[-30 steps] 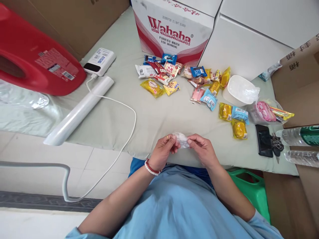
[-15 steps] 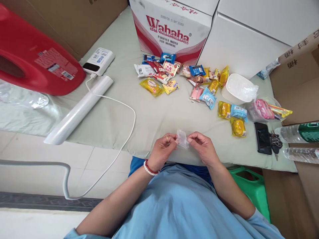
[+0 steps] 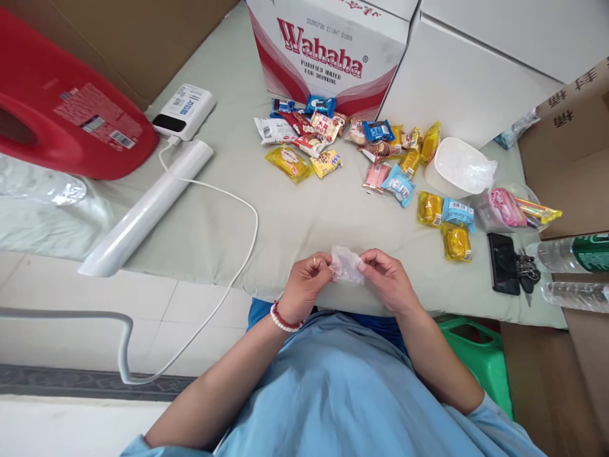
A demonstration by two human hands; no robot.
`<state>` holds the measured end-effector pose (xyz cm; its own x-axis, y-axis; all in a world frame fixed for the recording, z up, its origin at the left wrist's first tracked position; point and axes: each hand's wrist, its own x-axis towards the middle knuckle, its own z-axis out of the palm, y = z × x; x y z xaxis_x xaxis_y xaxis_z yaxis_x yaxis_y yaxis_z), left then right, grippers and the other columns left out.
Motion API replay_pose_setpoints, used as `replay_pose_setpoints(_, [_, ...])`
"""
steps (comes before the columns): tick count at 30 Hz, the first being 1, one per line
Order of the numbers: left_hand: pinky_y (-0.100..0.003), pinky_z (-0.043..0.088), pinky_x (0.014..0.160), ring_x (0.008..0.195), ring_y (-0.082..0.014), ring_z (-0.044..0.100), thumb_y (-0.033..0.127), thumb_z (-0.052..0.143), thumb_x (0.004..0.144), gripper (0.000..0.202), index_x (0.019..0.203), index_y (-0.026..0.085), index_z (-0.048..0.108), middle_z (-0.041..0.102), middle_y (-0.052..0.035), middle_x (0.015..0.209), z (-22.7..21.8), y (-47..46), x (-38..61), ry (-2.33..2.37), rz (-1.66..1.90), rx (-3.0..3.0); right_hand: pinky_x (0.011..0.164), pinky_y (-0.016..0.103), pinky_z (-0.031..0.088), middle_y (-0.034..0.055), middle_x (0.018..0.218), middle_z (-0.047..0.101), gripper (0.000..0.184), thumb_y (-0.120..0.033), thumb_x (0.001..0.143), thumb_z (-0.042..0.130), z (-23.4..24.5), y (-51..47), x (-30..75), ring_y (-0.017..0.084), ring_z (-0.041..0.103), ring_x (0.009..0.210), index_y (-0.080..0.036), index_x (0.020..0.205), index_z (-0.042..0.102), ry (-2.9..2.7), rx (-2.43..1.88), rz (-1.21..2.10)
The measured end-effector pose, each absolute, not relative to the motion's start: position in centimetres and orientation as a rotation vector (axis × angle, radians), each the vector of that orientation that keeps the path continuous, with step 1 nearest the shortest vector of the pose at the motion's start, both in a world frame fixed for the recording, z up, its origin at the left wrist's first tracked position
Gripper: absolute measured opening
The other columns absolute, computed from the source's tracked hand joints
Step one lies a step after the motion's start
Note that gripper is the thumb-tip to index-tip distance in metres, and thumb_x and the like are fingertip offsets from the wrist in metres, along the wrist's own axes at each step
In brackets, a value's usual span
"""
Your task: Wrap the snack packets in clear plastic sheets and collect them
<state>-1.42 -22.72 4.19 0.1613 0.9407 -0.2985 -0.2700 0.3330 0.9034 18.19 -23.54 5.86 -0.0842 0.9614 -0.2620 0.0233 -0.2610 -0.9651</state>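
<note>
A small crumpled clear plastic bag (image 3: 346, 264) is pinched between both my hands above the near edge of the green mat (image 3: 223, 216). My left hand (image 3: 304, 285), with a ring and a bead bracelet, grips the bag's left side. My right hand (image 3: 387, 282) grips its right side. Farther back on the mat lie several wrapped snacks (image 3: 328, 136), in yellow, blue, red and pink packets.
A Wahaha water box (image 3: 328, 57) and white boxes stand behind. Left: a red jug (image 3: 66, 120), a power bank (image 3: 183, 111) with a cable, a white roll (image 3: 143, 212). Right: a white bowl (image 3: 457, 168), a phone (image 3: 503, 263), keys, water bottles (image 3: 573, 254), a green bin (image 3: 476, 352).
My hands stay at the mat's near edge while the fingers work the clear bag, which now looks more spread between them. The view has shifted slightly.
</note>
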Motion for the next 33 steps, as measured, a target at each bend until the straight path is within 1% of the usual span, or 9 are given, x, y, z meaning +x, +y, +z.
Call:
replay_pose_setpoints(7, [-0.022,0.042,0.052,0.06,-0.0075,0.05,0.038,0.086,0.066,0.043,0.056,0.018,0.048,0.062,0.0003,0.075,4.3,-21.7,-2.3,1.002,1.01,0.472,0.058,0.025,0.039,-0.0019,0.068,0.061,0.045,-0.055,0.063,0.096,6.0,-22.6,19.6,0.011,0.048,0.059,-0.022,0.077,0.069,-0.762,-1.374,1.564])
replay_pose_setpoints(11, [-0.02,0.046,0.05,0.067,-0.0109,0.059,0.053,0.09,0.067,0.051,0.092,0.023,0.058,0.061,0.0043,0.081,4.5,-22.0,-1.6,1.06,0.921,0.422,0.05,0.023,0.031,-0.0043,0.06,0.055,0.046,-0.054,0.062,0.097,6.0,-22.7,18.6,0.009,0.039,0.052,-0.022,0.074,0.066,-0.748,-1.388,1.558])
replay_pose_setpoints(13, [-0.021,0.047,0.052,0.072,-0.0122,0.061,0.051,0.093,0.064,0.06,0.106,0.023,0.06,0.065,0.0025,0.089,4.6,-22.1,-1.3,1.067,0.835,0.482,0.049,0.024,0.031,-0.0043,0.059,0.055,0.047,-0.056,0.062,0.096,6.1,-22.7,18.2,0.009,0.039,0.051,-0.022,0.074,0.065,-0.738,-1.372,1.59])
replay_pose_setpoints(15, [-0.022,0.046,0.056,0.071,-0.012,0.059,0.044,0.096,0.058,0.06,0.102,0.019,0.065,0.067,0.0008,0.087,4.5,-22.2,-1.2,1.061,0.789,0.547,0.052,0.024,0.036,-0.0036,0.062,0.057,0.048,-0.057,0.062,0.096,6.3,-22.5,18.3,0.01,0.044,0.054,-0.022,0.075,0.066,-0.694,-1.341,1.622])
replay_pose_setpoints(18, [-0.023,0.045,0.064,0.068,-0.0108,0.056,0.041,0.097,0.054,0.048,0.081,0.017,0.066,0.065,0.0014,0.075,4.2,-22.0,-1.7,1.02,0.801,0.562,0.057,0.024,0.043,-0.0032,0.068,0.059,0.048,-0.056,0.061,0.096,6.4,-21.8,19.7,0.01,0.049,0.059,-0.022,0.079,0.067,-0.67,-1.35,1.577])
replay_pose_setpoints(22, [-0.024,0.042,0.065,0.067,-0.0107,0.054,0.044,0.091,0.063,0.04,0.078,0.019,0.064,0.063,0.0024,0.074,3.7,-22.0,-2.3,1.079,0.901,0.664,0.055,0.022,0.041,-0.0027,0.073,0.059,0.045,-0.057,0.068,0.093,6.7,-21.6,21.6,0.009,0.045,0.06,-0.021,0.081,0.068,-0.873,-1.543,1.285])
replay_pose_setpoints(25, [-0.025,0.041,0.062,0.064,-0.0113,0.05,0.04,0.082,0.074,0.029,0.08,0.021,0.061,0.059,0.0035,0.072,3.7,-22.4,-1.9,1.245,0.947,0.922,0.052,0.023,0.043,0.0005,0.077,0.062,0.049,-0.069,0.082,0.076,7.3,-22.3,20.6,0.012,0.051,0.062,-0.022,0.088,0.067,-1.024,-1.581,1.344])
replay_pose_setpoints(29, [-0.028,0.041,0.067,0.069,-0.0139,0.053,0.031,0.071,0.084,0.02,0.073,0.022,0.057,0.057,0.001,0.075,4.2,-23.2,-1.1,1.34,1.082,1.392,0.07,0.028,0.055,0.0072,0.105,0.071,0.059,-0.067,0.074,0.084,7.6,-23.0,17.3,0.021,0.064,0.096,-0.023,0.11,0.069,-1.225,-1.482,1.454])
replay_pose_setpoints(33, [-0.028,0.042,0.069,0.072,-0.0137,0.054,0.031,0.073,0.083,0.025,0.07,0.021,0.055,0.059,0.0002,0.078,4.4,-23.2,-1.4,1.364,1.194,1.31,0.067,0.027,0.049,0.0005,0.079,0.065,0.038,-0.056,0.081,0.081,6.7,-22.4,16.8,0.014,0.057,0.073,-0.021,0.091,0.069,-1.26,-1.483,1.369])
